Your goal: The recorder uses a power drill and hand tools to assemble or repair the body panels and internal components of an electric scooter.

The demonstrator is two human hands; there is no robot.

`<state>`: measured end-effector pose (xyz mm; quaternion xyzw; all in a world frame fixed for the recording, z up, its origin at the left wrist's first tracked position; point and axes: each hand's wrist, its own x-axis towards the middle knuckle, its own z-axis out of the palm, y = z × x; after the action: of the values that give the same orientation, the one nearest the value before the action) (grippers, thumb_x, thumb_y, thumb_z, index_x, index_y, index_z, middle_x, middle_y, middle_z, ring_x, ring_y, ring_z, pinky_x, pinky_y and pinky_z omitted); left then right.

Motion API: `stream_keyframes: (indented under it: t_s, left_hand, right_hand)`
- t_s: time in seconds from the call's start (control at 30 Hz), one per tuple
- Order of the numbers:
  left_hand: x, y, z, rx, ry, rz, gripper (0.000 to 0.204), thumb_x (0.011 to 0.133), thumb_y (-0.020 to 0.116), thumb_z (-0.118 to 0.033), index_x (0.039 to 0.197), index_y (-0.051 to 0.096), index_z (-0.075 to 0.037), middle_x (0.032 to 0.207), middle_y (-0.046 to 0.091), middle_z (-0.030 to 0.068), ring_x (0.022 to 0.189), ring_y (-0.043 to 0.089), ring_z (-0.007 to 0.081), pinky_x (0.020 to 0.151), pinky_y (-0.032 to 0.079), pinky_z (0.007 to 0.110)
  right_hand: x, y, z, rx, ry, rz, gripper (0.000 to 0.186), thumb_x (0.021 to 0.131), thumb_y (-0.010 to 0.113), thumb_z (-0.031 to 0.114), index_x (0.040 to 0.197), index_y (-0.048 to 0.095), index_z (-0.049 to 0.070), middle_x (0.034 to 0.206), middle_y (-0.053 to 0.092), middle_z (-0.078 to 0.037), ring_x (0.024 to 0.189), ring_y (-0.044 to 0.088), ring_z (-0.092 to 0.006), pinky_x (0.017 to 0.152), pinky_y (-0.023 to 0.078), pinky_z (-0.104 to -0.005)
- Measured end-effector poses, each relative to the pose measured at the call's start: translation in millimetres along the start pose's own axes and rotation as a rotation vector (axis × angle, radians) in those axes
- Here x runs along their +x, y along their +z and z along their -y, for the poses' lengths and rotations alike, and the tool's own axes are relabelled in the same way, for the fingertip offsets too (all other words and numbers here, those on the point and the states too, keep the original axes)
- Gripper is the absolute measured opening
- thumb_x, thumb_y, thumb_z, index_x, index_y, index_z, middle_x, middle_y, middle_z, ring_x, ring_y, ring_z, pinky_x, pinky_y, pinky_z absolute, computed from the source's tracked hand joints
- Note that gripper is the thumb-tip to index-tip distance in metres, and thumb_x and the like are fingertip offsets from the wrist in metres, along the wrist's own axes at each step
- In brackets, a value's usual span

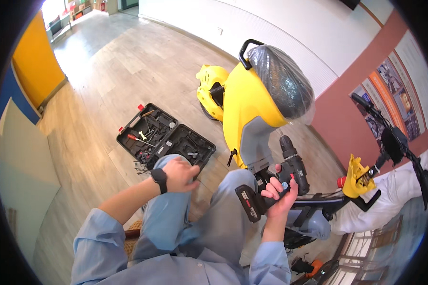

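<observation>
In my right hand (283,192) is a black cordless drill (294,164). My fingers wrap its grip, and its chuck points up and away from me beside a yellow and grey scooter body panel (245,109). A thin bit seems to stick out of the chuck. My left hand (179,175), with a dark watch on the wrist, rests over my left knee, fingers loosely bent and partly hidden, holding nothing I can see. Clear plastic wraps the dark rounded top (285,83) of the yellow body.
On the wooden floor, beyond my left knee, lies an opened black tool case (176,124) with a screwdriver (140,139), a wrench (142,135) and cables. Handlebars (390,130) and a yellow bracket (357,178) stand at the right. An orange wall panel (35,61) is at far left.
</observation>
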<state>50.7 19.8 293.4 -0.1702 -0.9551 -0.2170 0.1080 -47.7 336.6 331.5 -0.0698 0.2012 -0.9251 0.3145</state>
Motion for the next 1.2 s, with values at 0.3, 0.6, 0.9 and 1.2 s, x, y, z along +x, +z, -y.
stream_keyframes:
  t_s: [0.3, 0.6, 0.9, 1.2]
  left_hand:
    - [17.2, 83.6, 59.1, -0.286, -0.005, -0.013, 0.015, 0.072, 0.062, -0.024, 0.063, 0.054, -0.015, 0.051, 0.050, 0.0034, 0.053, 0.057, 0.0236, 0.053, 0.043, 0.038]
    - [50.5, 91.8, 92.1, -0.484, -0.213, 0.094, 0.017, 0.074, 0.064, -0.018, 0.063, 0.052, -0.014, 0.052, 0.049, 0.0027, 0.052, 0.054, 0.0214, 0.053, 0.041, 0.035]
    - [12.0, 18.2, 34.2, -0.528, -0.506, 0.228, 0.019, 0.073, 0.064, -0.021, 0.061, 0.050, -0.013, 0.051, 0.051, 0.0043, 0.050, 0.054, 0.0242, 0.051, 0.043, 0.037]
    - [-56.1, -41.1, -16.2, -0.437, -0.773, 0.434, 0.019, 0.076, 0.060, -0.023, 0.065, 0.052, -0.011, 0.056, 0.057, 0.0088, 0.056, 0.058, 0.0299, 0.056, 0.045, 0.042]
  right_hand:
    - [72.6, -73.8, -70.5, 0.685, 0.210, -0.153, 0.043, 0.087, 0.056, 0.039, 0.119, 0.054, 0.011, 0.053, 0.033, 0.011, 0.041, 0.031, -0.0016, 0.048, 0.035, -0.0192]
    - [132.6, -67.9, -85.5, 0.709, 0.413, -0.202, 0.045, 0.085, 0.055, 0.037, 0.120, 0.047, 0.009, 0.050, 0.033, 0.010, 0.037, 0.033, -0.0015, 0.043, 0.036, -0.0186]
    - [114.0, -37.2, -80.8, 0.861, 0.518, -0.547, 0.047, 0.086, 0.055, 0.038, 0.122, 0.049, 0.009, 0.055, 0.034, 0.007, 0.042, 0.032, -0.0040, 0.052, 0.036, -0.0215]
    - [44.2, -14.3, -75.4, 0.754, 0.718, -0.780, 0.049, 0.084, 0.057, 0.035, 0.124, 0.048, 0.007, 0.057, 0.033, 0.005, 0.044, 0.032, -0.0060, 0.056, 0.035, -0.0249]
